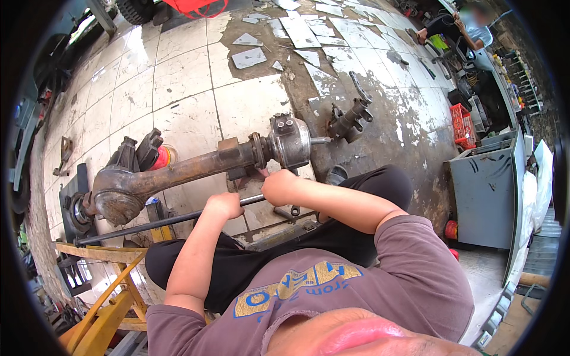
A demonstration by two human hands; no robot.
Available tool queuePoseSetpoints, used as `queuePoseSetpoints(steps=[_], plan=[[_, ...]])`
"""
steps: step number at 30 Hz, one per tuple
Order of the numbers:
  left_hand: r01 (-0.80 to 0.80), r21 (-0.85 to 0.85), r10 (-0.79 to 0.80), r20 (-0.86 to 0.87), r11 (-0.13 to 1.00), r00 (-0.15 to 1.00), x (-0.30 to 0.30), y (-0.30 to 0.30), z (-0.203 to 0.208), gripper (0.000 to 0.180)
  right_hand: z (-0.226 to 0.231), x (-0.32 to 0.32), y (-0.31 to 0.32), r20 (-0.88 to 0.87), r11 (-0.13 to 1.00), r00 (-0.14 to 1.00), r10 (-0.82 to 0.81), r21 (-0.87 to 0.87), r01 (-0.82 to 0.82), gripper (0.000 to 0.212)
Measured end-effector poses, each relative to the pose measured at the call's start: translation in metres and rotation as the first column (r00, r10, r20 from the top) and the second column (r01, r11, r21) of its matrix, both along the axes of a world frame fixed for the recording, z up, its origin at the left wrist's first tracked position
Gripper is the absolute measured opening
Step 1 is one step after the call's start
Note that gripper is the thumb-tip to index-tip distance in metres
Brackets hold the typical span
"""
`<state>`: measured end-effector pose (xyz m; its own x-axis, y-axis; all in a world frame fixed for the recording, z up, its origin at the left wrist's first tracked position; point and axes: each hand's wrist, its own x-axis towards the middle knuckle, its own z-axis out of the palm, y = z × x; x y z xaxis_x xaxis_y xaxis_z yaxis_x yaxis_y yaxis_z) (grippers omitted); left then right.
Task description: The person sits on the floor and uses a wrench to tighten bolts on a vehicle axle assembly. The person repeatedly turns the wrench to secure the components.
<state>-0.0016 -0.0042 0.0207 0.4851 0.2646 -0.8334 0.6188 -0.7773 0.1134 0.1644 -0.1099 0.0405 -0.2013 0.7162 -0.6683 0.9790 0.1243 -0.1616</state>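
Tiled floor (pixel 184 89): spreads beneath and beyond the axle housing, cracked tile pieces on its far side
Axle housing (pixel 184 176): stretches crosswise before the person, rounded drum end at the right, bulbous casing at the left
Long rod (pixel 148 225): slants along the near side of the axle housing, passing through the left fingers and reaching the right ones
Flanged metal part (pixel 350 121): right of the axle housing, near its shaft tip
Left hand (pixel 224 206): near side of the axle housing, fingers wrapped around the rod
Right hand (pixel 282 188): just below the axle housing's drum end, fingers clenched on the rod
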Motion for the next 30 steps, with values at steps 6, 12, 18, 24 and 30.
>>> queuePoseSetpoints(steps=[6, 12, 18, 24, 30], plan=[[-0.006, -0.011, 0.006, -0.014, 1.0, 1.0, 0.002, -0.001, 0.002, 0.043, -0.006, 0.001, -0.005, 0.026, 0.998, 0.999, 0.036, 0.048, -0.037, 0.024], [-0.002, -0.017, 0.003, 0.037, 1.0, 0.999, 0.0, 0.001, -0.013, 0.041, -0.005, 0.003, -0.005, 0.019, 0.999, 0.999, 0.035, 0.005, -0.035, 0.024], [-0.004, -0.01, 0.004, 0.065, 1.0, 0.998, -0.004, 0.003, -0.022, 0.04, 0.003, 0.003, -0.007, 0.03, 0.992, 0.995, 0.094, 0.082, -0.096, 0.024], [0.041, -0.016, -0.039, 0.109, 0.999, 0.993, -0.006, 0.004, -0.025, 0.039, -0.003, -0.001, -0.004, 0.068, 0.995, 0.994, 0.085, 0.054, -0.089, 0.021], [-0.023, -0.026, 0.024, 0.045, 0.999, 0.999, -0.004, 0.003, -0.018, 0.038, -0.029, 0.015, 0.002, -0.063, 1.0, 0.998, -0.01, -0.001, 0.01, 0.027]])
